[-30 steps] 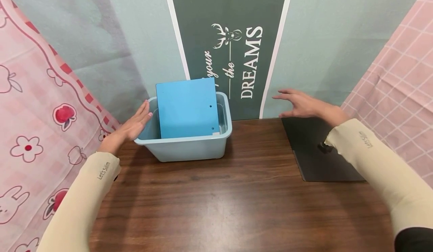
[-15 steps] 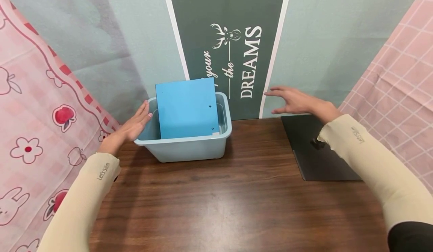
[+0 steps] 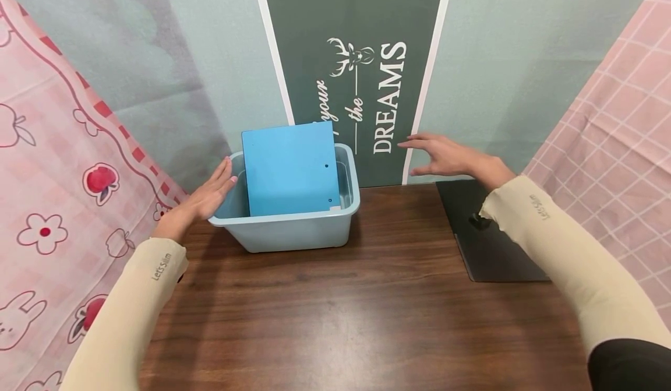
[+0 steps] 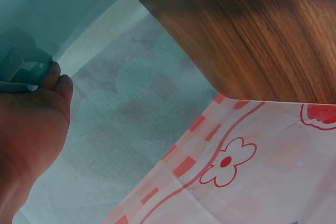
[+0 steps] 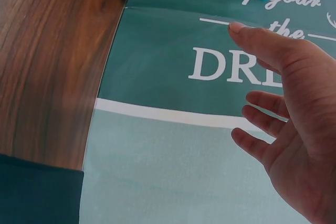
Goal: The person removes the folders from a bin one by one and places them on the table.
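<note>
We note left hand (image 3: 209, 193) straight-fingered at left rim of pale-blue plastic tub (image 3: 293, 233), right hand (image 3: 445, 157) in air with fingers spread, blue board (image 3: 290, 169) tilted inside tub, black sheet (image 3: 503, 257) on wooden bench (image 3: 341, 321) at right.

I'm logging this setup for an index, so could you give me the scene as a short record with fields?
surface: brown wooden table
container: light blue tub, upright on the table
contents: blue board, tilted, rising above the tub's rim
left hand: left hand at the tub's left end, fingers straight in the head view
right hand: right hand raised, fingers spread, holding nothing
right side: black sheet, partly hidden by the right sleeve
backdrop: green cloth with the word DREAMS
</note>
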The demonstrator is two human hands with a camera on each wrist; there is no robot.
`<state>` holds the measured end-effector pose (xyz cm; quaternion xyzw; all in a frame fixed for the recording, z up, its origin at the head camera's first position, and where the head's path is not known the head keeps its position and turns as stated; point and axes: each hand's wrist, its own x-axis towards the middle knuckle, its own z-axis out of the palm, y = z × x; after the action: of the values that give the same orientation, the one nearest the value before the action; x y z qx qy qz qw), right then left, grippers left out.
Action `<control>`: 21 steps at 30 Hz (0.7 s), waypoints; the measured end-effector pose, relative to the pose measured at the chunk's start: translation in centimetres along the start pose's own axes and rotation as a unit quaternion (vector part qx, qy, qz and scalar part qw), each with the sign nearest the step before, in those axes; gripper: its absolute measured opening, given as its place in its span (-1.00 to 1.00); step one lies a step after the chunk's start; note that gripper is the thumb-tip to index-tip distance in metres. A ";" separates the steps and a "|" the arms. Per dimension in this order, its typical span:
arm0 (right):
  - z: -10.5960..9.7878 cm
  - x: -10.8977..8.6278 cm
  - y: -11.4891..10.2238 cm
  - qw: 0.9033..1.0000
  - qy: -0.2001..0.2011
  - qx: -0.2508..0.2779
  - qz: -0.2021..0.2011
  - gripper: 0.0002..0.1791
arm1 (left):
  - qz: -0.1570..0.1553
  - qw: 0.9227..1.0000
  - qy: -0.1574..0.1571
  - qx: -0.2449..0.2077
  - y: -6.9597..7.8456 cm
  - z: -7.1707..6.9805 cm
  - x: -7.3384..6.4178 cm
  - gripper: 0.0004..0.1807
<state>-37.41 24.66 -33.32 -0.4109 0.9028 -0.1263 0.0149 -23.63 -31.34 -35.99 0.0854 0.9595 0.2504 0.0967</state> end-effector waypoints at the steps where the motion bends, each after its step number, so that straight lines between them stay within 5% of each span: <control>1: 0.1 0.1 -0.1 1.000 0.001 0.001 0.000 -0.19 | -0.001 1.000 -0.001 0.000 0.0 0.0 0.0 -0.21; 21: 0.6 2.2 -1.5 1.000 -0.006 0.025 0.008 -0.19 | -0.003 1.000 -0.006 -0.001 0.0 0.0 0.1 -0.21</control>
<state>-37.67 21.99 -33.41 -0.4034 0.9026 -0.1468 0.0315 -23.71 -31.36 -35.99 0.0843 0.9590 0.2501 0.1031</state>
